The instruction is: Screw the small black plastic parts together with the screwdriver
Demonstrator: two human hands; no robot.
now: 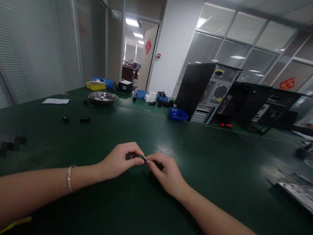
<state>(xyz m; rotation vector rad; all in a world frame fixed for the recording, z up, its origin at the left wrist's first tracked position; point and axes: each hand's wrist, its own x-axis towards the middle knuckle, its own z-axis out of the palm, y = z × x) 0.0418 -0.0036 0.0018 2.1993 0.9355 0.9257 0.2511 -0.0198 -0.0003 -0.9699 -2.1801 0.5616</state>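
Left fingers [131, 157] pinch small part [140, 157] over counter [88, 197] near edge, likely to steady it; right fingers [153, 158] nearly closed at its metal end, maybe gripping, can't tell, probably for fine alignment

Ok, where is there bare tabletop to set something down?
Bare patches of green tabletop lie beyond the left hand and right hand, from the two small black parts rightward, and between the forearms. It is crowded along the far edge, from the steel bowl to the computer tower, and at far right, by the metal-edged panel.
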